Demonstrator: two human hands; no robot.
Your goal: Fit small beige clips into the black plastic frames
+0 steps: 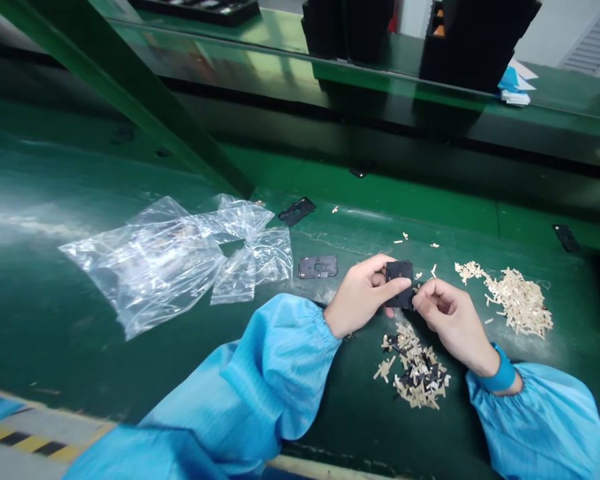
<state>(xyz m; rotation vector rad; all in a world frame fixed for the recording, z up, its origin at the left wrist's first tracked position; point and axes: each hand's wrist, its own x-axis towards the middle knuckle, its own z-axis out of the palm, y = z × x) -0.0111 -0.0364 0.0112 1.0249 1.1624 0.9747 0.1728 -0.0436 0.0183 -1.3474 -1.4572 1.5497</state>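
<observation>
My left hand (367, 293) grips a flat black plastic part (399, 277), thumb across its face. At the part's right edge, the thumb and fingers of my right hand (443, 317) are pinched together; whatever sits between the fingertips is too small to make out. Below both hands lies a pile of small beige and black pieces (420, 373). To the right is a larger heap of beige pieces (523, 303). Left of my left hand, a similar black part (319, 267) rests flat on the green bench, and another black part (297, 211) lies behind it.
Clear plastic bags (165, 260) spread over the left of the bench (45, 313). A green post (130, 100) slants down behind them. Black stacked trays (475, 47) stand on the raised shelf. Another black part (565, 238) lies far right.
</observation>
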